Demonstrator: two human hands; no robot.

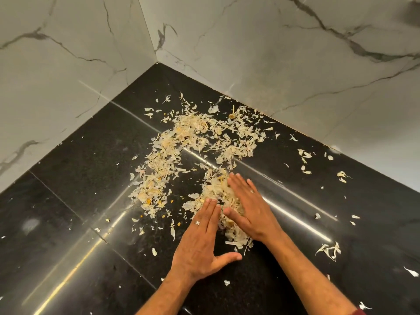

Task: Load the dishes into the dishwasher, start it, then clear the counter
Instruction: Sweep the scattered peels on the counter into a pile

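1. Left hand (201, 242) flat, fingers straight and together, thumb spread wide; holds nothing.
2. Right hand (251, 206) flat, fingers extended, pressing the gathered heap (221, 194) of peelings from 3 o'clock.
3. Remaining peelings (181, 142) arc from 9 to 1 o'clock on the black counter (68, 223).
4. Risk, judged: light flakes scatter or slip under the palms; strays (329, 250) at 4 o'clock get missed.
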